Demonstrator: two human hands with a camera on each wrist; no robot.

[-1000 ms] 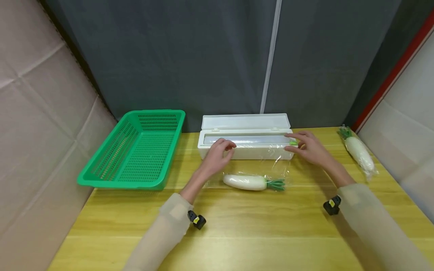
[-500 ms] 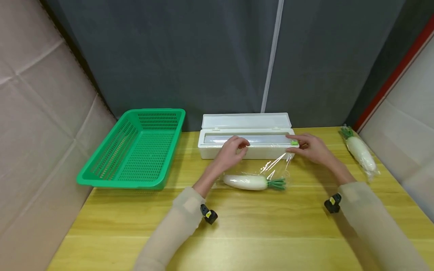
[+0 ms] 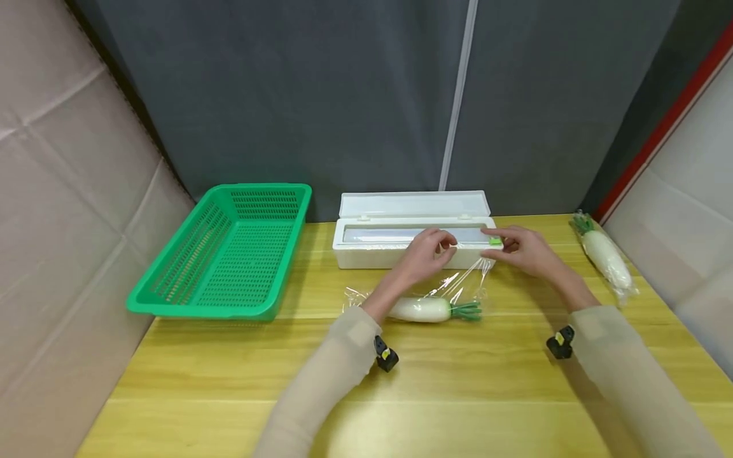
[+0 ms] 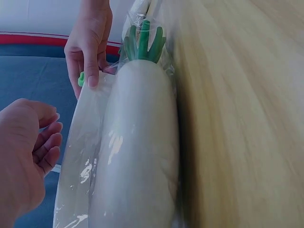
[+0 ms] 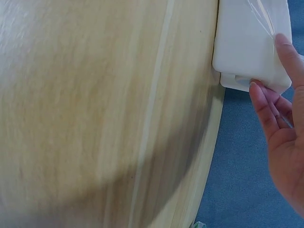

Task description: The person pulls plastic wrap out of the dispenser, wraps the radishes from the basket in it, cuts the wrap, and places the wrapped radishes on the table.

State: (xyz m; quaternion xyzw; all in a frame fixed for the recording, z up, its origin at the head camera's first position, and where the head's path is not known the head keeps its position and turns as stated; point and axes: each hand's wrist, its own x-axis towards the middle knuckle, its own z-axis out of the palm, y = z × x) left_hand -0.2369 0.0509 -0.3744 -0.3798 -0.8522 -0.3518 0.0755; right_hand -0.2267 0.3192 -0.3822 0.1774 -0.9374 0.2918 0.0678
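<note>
A white plastic-wrap dispenser box (image 3: 366, 257) stands at the table's back with its lid raised. Clear film (image 3: 466, 280) runs from its front over a white radish (image 3: 420, 310) with green stem ends, which lies in front. My right hand (image 3: 523, 251) grips the box's right end, thumb on the front side, beside a green slider (image 3: 495, 241). My left hand (image 3: 426, 254) is over the box's front edge with loosely curled fingers; in the left wrist view nothing shows between them. Its forearm hides the radish's left tip in the head view.
A green perforated basket (image 3: 246, 264) stands to the left. Another radish (image 3: 607, 257), wrapped in film, lies near the table's right edge. A dark curtain (image 3: 286, 95) hangs behind the wooden table (image 3: 458, 394), with pale walls at both sides.
My left hand has moved rightward along the box's front edge, towards the right hand. Film near the right end has drawn into shiny creases. The right hand keeps its place.
</note>
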